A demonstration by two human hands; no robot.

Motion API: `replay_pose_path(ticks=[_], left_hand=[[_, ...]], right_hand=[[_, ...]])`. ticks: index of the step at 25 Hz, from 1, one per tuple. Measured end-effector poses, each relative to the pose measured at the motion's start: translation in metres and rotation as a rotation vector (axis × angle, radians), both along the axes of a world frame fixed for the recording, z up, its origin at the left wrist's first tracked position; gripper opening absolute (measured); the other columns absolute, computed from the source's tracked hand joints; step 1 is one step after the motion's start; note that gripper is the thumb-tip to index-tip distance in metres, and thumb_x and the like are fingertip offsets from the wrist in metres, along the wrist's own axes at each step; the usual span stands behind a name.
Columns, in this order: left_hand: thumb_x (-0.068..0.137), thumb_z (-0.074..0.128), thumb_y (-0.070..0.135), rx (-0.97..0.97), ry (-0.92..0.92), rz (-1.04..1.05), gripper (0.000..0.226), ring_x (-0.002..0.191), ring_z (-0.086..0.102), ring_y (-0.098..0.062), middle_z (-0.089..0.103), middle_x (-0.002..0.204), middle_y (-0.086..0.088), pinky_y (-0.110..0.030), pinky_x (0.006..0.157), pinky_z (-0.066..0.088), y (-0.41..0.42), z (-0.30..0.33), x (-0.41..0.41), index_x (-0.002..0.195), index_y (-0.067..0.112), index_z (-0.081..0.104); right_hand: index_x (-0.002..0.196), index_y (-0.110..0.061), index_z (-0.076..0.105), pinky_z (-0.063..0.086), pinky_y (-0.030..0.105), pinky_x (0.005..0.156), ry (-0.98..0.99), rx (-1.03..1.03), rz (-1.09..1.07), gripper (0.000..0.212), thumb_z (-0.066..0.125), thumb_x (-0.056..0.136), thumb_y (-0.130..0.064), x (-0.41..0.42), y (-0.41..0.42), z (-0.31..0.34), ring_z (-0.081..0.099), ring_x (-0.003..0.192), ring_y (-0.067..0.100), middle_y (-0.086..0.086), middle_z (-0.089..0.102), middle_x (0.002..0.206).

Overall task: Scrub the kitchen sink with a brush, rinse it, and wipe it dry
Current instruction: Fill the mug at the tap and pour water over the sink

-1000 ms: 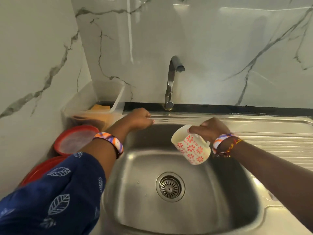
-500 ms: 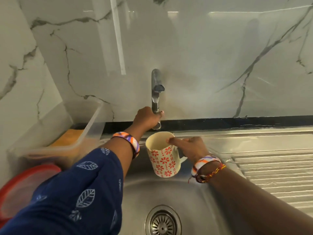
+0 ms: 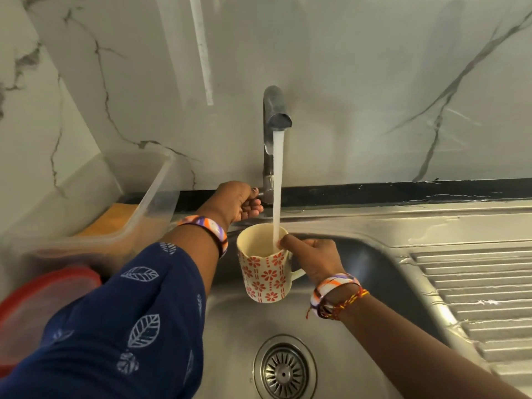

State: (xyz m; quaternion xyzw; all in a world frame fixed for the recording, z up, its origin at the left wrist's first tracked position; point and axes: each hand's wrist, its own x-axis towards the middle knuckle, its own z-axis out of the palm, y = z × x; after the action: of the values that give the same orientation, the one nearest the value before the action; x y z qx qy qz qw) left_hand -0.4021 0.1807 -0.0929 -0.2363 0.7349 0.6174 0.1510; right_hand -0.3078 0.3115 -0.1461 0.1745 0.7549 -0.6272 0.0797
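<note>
Grip status: our right hand point(image 3: 313, 254) pinches the mug point(image 3: 264, 272) rim under the tap point(image 3: 273, 116) above the sink point(image 3: 374, 246) back edge; our left hand point(image 3: 236, 201) grips the tap lever. Wet ceramic likely slips and grows heavier; hold the handle.

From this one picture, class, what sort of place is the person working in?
Most likely a home kitchen: a steel sink with a ribbed draining board, a tap running into a flowered mug, and marble-look wall panels behind.

No text, label, brand or number can be read anywhere; the mug point(image 3: 266, 276) carries only a red flower pattern.
</note>
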Motion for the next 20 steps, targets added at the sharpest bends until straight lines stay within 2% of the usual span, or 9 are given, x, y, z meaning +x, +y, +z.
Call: replay_pose_path(ticks=[3, 7, 14, 20], left_hand=[[0.097, 0.050, 0.016, 0.014, -0.005, -0.002, 0.026, 0.061, 0.056, -0.016, 0.055, 0.068, -0.007, -0.023, 0.056, 0.047, -0.0049, -0.0043, 0.0006, 0.074, 0.004, 0.053], [0.096, 0.052, 0.019, 0.013, 0.013, 0.022, 0.026, 0.061, 0.056, -0.016, 0.055, 0.069, -0.007, -0.024, 0.059, 0.048, -0.0040, -0.0066, 0.0020, 0.075, 0.004, 0.053], [0.096, 0.053, 0.023, -0.010, 0.035, 0.039, 0.028, 0.062, 0.056, -0.016, 0.055, 0.069, -0.007, -0.023, 0.061, 0.049, -0.0015, -0.0080, 0.0038, 0.074, 0.005, 0.053], [0.096, 0.051, 0.024, -0.033, 0.039, 0.045, 0.030, 0.063, 0.056, -0.015, 0.056, 0.070, -0.007, -0.023, 0.062, 0.049, 0.0002, -0.0094, 0.0030, 0.074, 0.004, 0.053]], right_hand=[[0.063, -0.012, 0.068, 0.046, 0.030, 0.071, -0.005, -0.030, -0.031, 0.026, 0.070, 0.075, -0.036, 0.0014, -0.0011, -0.0014, 0.065, 0.081, 0.025, 0.010, 0.071, 0.077], [0.062, -0.009, 0.063, 0.037, 0.022, 0.056, -0.027, -0.102, -0.054, 0.029, 0.067, 0.080, -0.031, 0.0047, 0.0003, -0.0025, 0.059, 0.073, 0.020, 0.011, 0.066, 0.074], [0.065, -0.003, 0.062, 0.034, 0.023, 0.055, -0.037, -0.121, -0.058, 0.031, 0.067, 0.081, -0.029, 0.0085, -0.0005, -0.0059, 0.056, 0.071, 0.019, 0.015, 0.064, 0.077], [0.067, -0.002, 0.062, 0.034, 0.023, 0.055, -0.037, -0.122, -0.047, 0.030, 0.067, 0.080, -0.029, 0.0083, -0.0028, -0.0064, 0.055, 0.069, 0.018, 0.010, 0.062, 0.069]])
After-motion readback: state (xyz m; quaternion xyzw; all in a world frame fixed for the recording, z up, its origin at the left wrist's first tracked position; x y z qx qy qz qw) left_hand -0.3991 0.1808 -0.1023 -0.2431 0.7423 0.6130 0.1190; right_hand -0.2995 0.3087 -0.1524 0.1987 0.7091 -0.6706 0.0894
